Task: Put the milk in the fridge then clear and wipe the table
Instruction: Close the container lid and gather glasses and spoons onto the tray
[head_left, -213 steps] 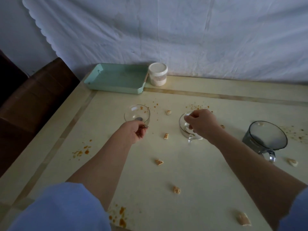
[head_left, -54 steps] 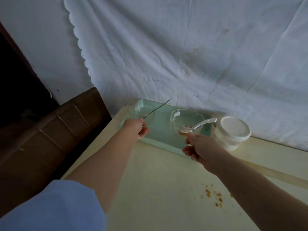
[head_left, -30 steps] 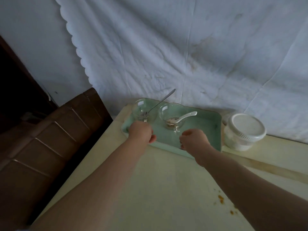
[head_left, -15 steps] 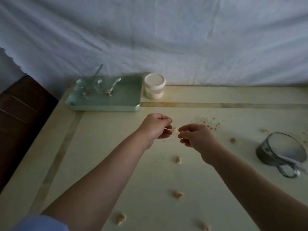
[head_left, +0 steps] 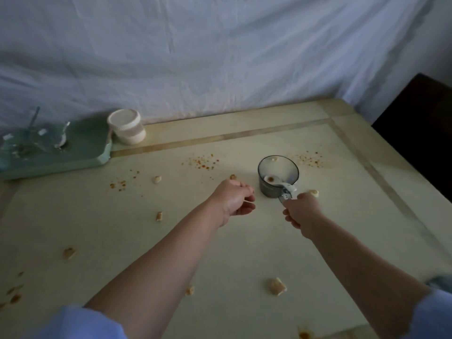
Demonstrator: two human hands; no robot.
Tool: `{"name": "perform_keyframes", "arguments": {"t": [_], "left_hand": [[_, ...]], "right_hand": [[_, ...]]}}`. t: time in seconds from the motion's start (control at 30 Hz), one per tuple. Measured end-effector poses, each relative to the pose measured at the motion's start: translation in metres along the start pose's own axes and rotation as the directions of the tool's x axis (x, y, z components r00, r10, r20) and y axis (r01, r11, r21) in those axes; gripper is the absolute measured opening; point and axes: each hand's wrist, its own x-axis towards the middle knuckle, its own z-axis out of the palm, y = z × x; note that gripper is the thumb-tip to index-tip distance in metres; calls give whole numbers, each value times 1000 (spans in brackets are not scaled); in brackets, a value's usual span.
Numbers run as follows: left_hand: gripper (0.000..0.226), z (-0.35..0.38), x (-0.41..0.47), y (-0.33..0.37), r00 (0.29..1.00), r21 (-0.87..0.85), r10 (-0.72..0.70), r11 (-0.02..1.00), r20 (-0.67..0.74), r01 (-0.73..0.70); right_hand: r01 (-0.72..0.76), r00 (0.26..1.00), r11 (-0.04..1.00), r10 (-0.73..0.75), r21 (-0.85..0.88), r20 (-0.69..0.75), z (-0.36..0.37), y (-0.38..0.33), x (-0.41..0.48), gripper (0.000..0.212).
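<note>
Hands: two, bare, with light blue sleeves at the near edge.
Right hand [head_left: 300,211]: fingers closed around the handle of the grey cup [head_left: 278,176].
Left hand [head_left: 233,201]: loosely curled just left of the cup, pinching a thin pale sliver; what it is cannot be told.
Grey cup: one, round, smoky translucent glass, upright on the table [head_left: 220,253]; a white spoon [head_left: 278,182] lies inside it.
Table: one, pale cream, smooth, with a tan inlaid border strip.
Crumbs: about ten pale chunky bits scattered over the top, the biggest one squarish [head_left: 277,286].
Stains: several patches of orange-brown specks [head_left: 203,162].
Tray [head_left: 93,152]: one, mint green, rectangular with rounded corners, at the far left.
Glass bowls [head_left: 36,140]: two, clear, in the tray, each with a spoon.
Jar [head_left: 126,126]: one, white, cylindrical, with a ribbed lid, touching the tray's right end.
Backdrop: one wrinkled white cloth [head_left: 195,50].
</note>
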Motion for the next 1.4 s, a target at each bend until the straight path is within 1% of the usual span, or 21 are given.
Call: {"name": "perform_keyframes", "arguments": {"t": [0.07, 0.13, 0.2, 0.27, 0.37, 0.43, 0.53, 0.6, 0.63, 0.7, 0.73, 0.8, 0.87, 1.0, 1.1, 1.17, 1.27, 1.4], "left_hand": [[14, 6, 2, -5, 1000, 4, -6, 1000, -18, 6], [14, 9, 5, -9, 999, 3, -13, 1000, -47, 13], [17, 10, 6, -14, 997, -2, -19, 1000, -70, 19], [18, 9, 7, -18, 996, -3, -25, 1000, -83, 24], [20, 6, 7, -20, 994, -20, -28, 999, -102, 26], [19, 2, 7, -17, 993, -38, -29, 999, -112, 25], [12, -12, 3, -9, 989, -69, -21, 998, -149, 10], [5, -28, -1, -1, 978, -105, -10, 994, -210, -13], [9, -39, -3, 3, 967, -128, 2, 991, -255, -35], [24, -68, -10, 11, 933, -171, 31, 980, -358, -98], [29, -85, -15, 15, 911, -177, 56, 974, -408, -139], [31, -124, -25, 23, 866, -158, 110, 964, -489, -212], [33, -168, -35, 28, 828, -150, 147, 952, -540, -267], [31, -259, -46, 29, 786, -124, 167, 947, -595, -295], [26, -323, -40, 27, 783, -113, 170, 949, -599, -293], [26, -357, -29, 25, 792, -124, 167, 948, -587, -292], [29, -399, -7, 20, 833, -143, 165, 950, -528, -279], [31, -440, 29, 11, 869, -140, 147, 961, -473, -239]], "right_hand": [[5, 999, 1000, -4, -20, 47, -2, -4, 5, 5], [-34, 996, 999, 36, -33, 80, -2, -7, 11, 6], [-72, 991, 997, 74, -17, 112, -1, -7, 18, 8], [-77, 987, 997, 74, 19, 140, 2, -4, 24, 9], [-25, 989, 999, 18, 46, 143, 8, -3, 26, 16], [28, 990, 999, -31, 26, 136, 12, -6, 22, 22], [103, 984, 994, -95, -46, 151, 22, -21, 7, 21], [163, 970, 983, -145, -80, 194, 34, -40, -8, 19], [196, 959, 976, -171, -96, 226, 43, -52, -19, 19], [261, 930, 959, -219, -108, 296, 66, -78, -40, 20], [292, 911, 950, -242, -109, 333, 81, -92, -51, 21], [345, 875, 932, -278, -108, 395, 115, -116, -73, 23], [380, 842, 920, -300, -98, 448, 155, -137, -91, 24], [384, 795, 922, -302, -51, 526, 242, -172, -113, 23], [354, 780, 935, -276, -33, 562, 305, -193, -118, 21], [333, 774, 943, -270, -6, 572, 341, -202, -114, 20], [320, 776, 947, -275, 22, 568, 390, -213, -99, 16], [303, 805, 953, -256, 1, 536, 442, -222, -69, 15]]}}
